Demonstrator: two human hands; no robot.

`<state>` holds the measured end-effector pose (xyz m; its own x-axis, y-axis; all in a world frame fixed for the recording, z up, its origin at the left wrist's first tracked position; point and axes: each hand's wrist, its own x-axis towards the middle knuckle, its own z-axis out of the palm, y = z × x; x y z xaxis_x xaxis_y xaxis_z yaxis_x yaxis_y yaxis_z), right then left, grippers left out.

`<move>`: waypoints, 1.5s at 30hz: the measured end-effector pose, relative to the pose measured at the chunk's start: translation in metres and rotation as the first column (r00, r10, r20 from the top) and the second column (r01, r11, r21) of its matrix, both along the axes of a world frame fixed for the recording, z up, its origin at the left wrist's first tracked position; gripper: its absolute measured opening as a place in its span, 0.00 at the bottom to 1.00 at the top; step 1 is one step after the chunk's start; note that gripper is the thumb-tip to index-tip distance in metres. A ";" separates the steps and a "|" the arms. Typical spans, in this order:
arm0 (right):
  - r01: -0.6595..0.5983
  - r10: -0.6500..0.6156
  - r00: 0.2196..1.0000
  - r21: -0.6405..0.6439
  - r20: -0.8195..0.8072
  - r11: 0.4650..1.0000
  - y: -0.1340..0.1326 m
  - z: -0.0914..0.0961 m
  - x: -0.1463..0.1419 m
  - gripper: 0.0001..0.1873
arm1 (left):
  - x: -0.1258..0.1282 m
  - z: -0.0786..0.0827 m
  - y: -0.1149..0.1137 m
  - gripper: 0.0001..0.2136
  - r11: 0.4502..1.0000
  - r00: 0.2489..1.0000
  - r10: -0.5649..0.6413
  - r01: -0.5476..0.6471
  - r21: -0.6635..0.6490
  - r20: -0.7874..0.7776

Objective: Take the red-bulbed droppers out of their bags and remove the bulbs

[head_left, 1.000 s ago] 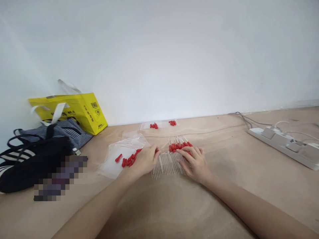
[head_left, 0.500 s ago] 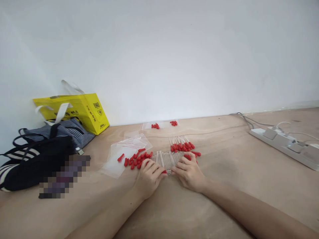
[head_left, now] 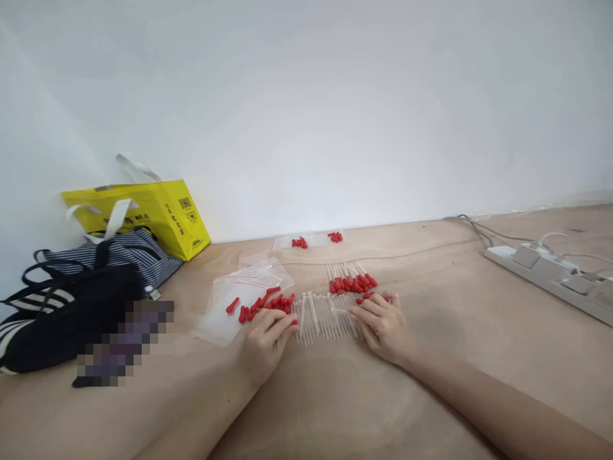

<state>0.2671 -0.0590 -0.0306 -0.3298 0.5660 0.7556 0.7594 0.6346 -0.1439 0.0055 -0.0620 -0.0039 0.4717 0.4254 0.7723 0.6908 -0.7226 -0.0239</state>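
My left hand [head_left: 264, 340] is closed in a pinch on a red rubber bulb [head_left: 294, 323], whose end shows at the fingertips. In my right hand [head_left: 387, 327] a clear dropper tube [head_left: 340, 310] is gripped, pointing left. Between the hands lies a row of loose clear tubes [head_left: 325, 322]. Loose red bulbs [head_left: 251, 312] are heaped beside my left hand, partly hidden by it. Beyond the row lie several droppers with red bulbs fitted [head_left: 353, 283]. More red bulbs show behind the fingers of my right hand.
Clear zip bags [head_left: 218, 310] lie left of the bulbs. By the wall is a bag holding bulbs and tubes [head_left: 316, 241]. A yellow bag [head_left: 143, 211], striped bag [head_left: 158, 252] and black bag [head_left: 86, 313] stand left. A power strip [head_left: 550, 281] with cables lies right.
My hands were close together at the near edge of the tubes. They have parted: the left moved left with a red bulb, the right moved right with a tube.
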 end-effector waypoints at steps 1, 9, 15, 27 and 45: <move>0.033 -0.033 0.999 -0.008 0.004 0.999 0.001 0.000 -0.001 0.10 | -0.003 0.000 0.003 0.07 0.999 0.999 0.023 -0.022 -0.026 0.038; 0.201 -0.200 0.976 0.002 -0.084 0.980 0.011 -0.001 -0.020 0.09 | -0.040 0.005 0.037 0.14 0.817 0.859 0.464 -0.320 -0.480 0.218; 0.245 -0.246 0.968 -0.018 -0.039 0.969 0.015 -0.001 -0.026 0.08 | -0.045 0.003 0.044 0.13 0.713 0.793 0.557 -0.306 -0.630 0.245; 0.138 -0.145 0.988 -0.123 -0.055 0.983 0.009 0.005 -0.026 0.12 | -0.043 0.010 0.042 0.13 0.800 0.823 0.537 -0.427 -0.422 0.185; 0.269 -0.335 0.909 -0.266 -0.249 0.926 0.021 0.010 0.015 0.20 | 0.119 0.027 0.099 0.17 0.607 0.867 0.364 -0.497 -0.620 -0.340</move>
<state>0.2821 -0.0377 -0.0207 0.0939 0.7668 0.6349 0.8144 0.3076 -0.4920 0.1246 0.0367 0.0235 0.1830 0.9754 0.1226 0.9590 -0.2045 0.1960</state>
